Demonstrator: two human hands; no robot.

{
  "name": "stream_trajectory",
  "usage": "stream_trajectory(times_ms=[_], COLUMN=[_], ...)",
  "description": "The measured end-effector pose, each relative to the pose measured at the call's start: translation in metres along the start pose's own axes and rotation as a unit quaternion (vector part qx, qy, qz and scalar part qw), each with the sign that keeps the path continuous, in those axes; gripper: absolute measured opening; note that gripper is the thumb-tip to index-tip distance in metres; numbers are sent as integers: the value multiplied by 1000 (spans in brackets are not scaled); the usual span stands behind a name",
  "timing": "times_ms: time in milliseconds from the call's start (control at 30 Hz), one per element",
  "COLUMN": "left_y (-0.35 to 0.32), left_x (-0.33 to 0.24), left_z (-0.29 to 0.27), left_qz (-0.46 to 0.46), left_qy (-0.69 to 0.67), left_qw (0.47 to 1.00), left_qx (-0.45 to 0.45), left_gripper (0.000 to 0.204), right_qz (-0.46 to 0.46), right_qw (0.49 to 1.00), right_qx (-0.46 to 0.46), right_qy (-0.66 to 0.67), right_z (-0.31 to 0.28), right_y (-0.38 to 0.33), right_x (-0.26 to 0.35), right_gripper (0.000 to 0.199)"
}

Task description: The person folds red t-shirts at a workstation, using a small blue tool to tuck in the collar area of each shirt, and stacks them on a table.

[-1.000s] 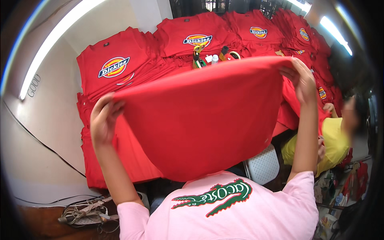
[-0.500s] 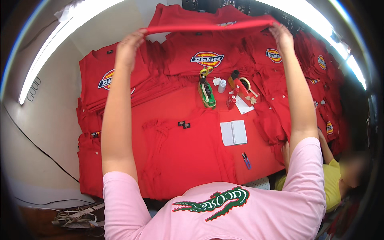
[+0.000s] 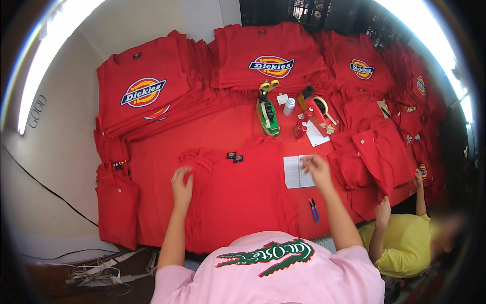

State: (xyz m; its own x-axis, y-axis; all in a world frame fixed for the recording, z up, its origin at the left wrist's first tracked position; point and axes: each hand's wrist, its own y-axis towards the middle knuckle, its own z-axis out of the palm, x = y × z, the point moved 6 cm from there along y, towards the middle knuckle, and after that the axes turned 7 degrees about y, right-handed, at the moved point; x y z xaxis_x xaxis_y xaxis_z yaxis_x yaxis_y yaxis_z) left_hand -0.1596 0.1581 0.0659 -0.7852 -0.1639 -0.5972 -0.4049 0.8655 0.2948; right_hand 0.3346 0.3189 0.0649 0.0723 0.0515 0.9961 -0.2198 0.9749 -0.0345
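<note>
My left hand [image 3: 182, 187] hovers by the left side of a red shirt [image 3: 243, 197] spread in front of me, its fingers apart and holding nothing. My right hand [image 3: 317, 169] is over the open notebook [image 3: 291, 171], fingers loosely bent and apart, also with nothing in it. Two small black neck labels show at the upper part of the near shirt. Beyond the tools, a red shirt with an oval yellow-and-blue print [image 3: 271, 45] lies flat on the middle pile.
More printed red shirts form piles at far left [image 3: 136, 71] and far right [image 3: 359, 55]. Mid-table stand a green tape dispenser [image 3: 268, 119], a white bottle [image 3: 289, 106] and a red tape dispenser [image 3: 321, 114]. Blue thread snips [image 3: 314, 210] lie at right. A co-worker in yellow [image 3: 405, 238] handles red fabric.
The red shirt that both hands stretched high over the far middle pile has been let go and now lies there. Both hands have drawn back toward me. The co-worker now lifts fabric.
</note>
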Motion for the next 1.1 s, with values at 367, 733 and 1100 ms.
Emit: stream_trajectory(times_ms=[367, 733, 1100], left_y=[-217, -192, -147], left_x=[58, 23, 101], left_z=[-62, -48, -33], left_qz=[-93, 3, -136], left_qy=[54, 109, 0], left_qw=[992, 994, 985], left_qx=[64, 24, 107], left_gripper=[26, 50, 42], right_qz=[63, 12, 42], right_qw=[871, 863, 909], right_qx=[-9, -113, -85], right_qy=[-486, -493, -405], right_z=[51, 59, 48], right_y=[-176, -180, -175], right_x=[-21, -27, -29], right_gripper=[27, 33, 39])
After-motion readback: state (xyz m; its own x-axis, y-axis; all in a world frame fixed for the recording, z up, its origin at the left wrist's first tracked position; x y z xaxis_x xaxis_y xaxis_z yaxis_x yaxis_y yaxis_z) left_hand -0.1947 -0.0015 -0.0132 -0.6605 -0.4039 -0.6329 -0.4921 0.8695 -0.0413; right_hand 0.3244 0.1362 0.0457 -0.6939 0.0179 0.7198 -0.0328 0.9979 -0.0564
